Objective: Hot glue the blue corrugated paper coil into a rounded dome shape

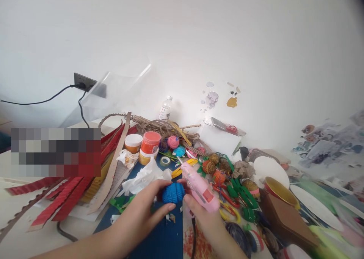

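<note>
Between the thumb and fingers of my left hand [142, 207] is a small blue ball of ridged corrugated paper [173, 193]. My right hand [205, 222] is closed round a pink hot glue gun [199, 185], its nozzle pointing up and away to the left. The right fingertips come close to the blue ball's right side; whether they touch it is hard to see. Under both hands lies a dark blue cutting mat [159, 236] with small paper scraps on it. Crumpled white tissue [148, 177] sits just beyond my left hand.
Paint jars [150, 142] and a roll of tape [165, 160] stand beyond the tissue. Red corrugated strips [69, 198] spread over the left side. Orange-handled scissors [229, 198], a brown box [287, 217] and several small paper balls crowd the right. A bottle [165, 108] stands by the wall.
</note>
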Demonstrator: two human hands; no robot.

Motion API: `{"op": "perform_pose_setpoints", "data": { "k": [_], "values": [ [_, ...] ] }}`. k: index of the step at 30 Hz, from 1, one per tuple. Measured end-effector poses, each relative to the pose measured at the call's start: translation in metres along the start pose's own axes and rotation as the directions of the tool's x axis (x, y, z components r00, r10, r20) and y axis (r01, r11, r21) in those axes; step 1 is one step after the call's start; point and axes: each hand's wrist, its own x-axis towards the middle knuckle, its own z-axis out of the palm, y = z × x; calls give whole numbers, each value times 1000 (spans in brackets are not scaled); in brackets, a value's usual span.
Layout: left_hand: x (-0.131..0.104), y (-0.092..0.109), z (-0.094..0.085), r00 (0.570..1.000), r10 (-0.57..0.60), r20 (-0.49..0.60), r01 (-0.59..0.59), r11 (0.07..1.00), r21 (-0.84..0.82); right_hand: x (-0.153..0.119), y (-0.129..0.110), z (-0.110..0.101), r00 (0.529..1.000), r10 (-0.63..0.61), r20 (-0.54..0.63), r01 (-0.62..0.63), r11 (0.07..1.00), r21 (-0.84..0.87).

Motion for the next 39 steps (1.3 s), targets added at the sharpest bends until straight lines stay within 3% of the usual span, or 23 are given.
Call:
{"op": "perform_pose_setpoints", "data": {
  "k": [9, 14, 22, 26, 39],
  "values": [
    [2, 2, -1, 1000, -24, -12, 23, 998, -59, 0, -4, 0, 1000, -10, 9, 10, 1000, -16],
    [4, 4, -2, 1000, 26, 7, -25, 999, -33, -1, -1, 0, 1000, -16, 2, 16, 999, -45],
    [3, 1, 0, 996, 59, -72, -62, 998, -30, -4, 5, -3, 997, -74, -39, 63, 970, -235],
    [3, 2, 1, 997, 22, -73, -25, 999, -44, -5, 6, -4, 997, -60, -39, 50, 975, -218],
    [3, 2, 2, 993, 72, -92, -77, 996, -48, -3, 8, -6, 997, -56, -47, 44, 972, -230]
  ]
}}
